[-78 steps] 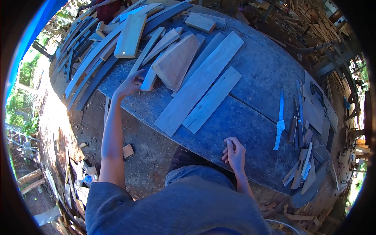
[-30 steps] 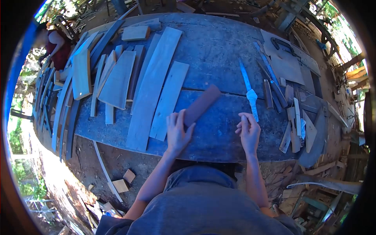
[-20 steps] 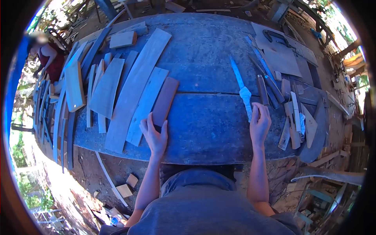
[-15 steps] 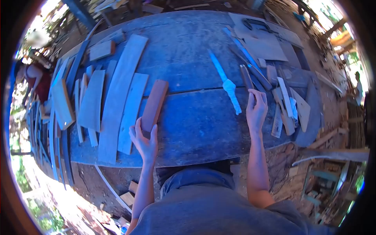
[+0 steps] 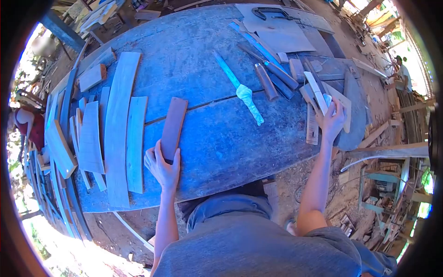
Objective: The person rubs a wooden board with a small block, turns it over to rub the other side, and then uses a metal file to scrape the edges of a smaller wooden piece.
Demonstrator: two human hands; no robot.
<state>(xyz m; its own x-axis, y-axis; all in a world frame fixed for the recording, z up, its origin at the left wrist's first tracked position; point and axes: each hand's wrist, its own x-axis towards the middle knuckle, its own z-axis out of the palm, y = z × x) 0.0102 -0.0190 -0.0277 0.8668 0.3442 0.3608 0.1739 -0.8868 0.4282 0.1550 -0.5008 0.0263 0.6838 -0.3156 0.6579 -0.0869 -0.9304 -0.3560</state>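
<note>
My left hand (image 5: 164, 167) grips the lower end of a reddish-brown wooden block (image 5: 174, 122), its thumb and fingers on either side. The block's far end points away from me over the table. At the right, my right hand (image 5: 333, 121) has its fingers bent together around a small crumpled white piece (image 5: 327, 99), mostly hidden by the fingers. Beside that hand lie a pale narrow strip (image 5: 315, 92) and a marked wooden piece (image 5: 312, 127). Between my hands rests a blade with a white-wrapped handle (image 5: 244, 93). Wooden-handled tools (image 5: 266, 82) lie farther right.
Several boards (image 5: 121, 134) and wood offcuts (image 5: 91, 143) cover the left of the worn table (image 5: 184, 69). A dark clamp (image 5: 272, 13) lies on flat sheets at the back right. A person (image 5: 30, 124) is at the far left; another (image 5: 402, 74) is far right.
My right hand has moved right, from beside a tool handle to the crumpled white piece. My left hand keeps hold of the block. The whole view has shifted and turned slightly.
</note>
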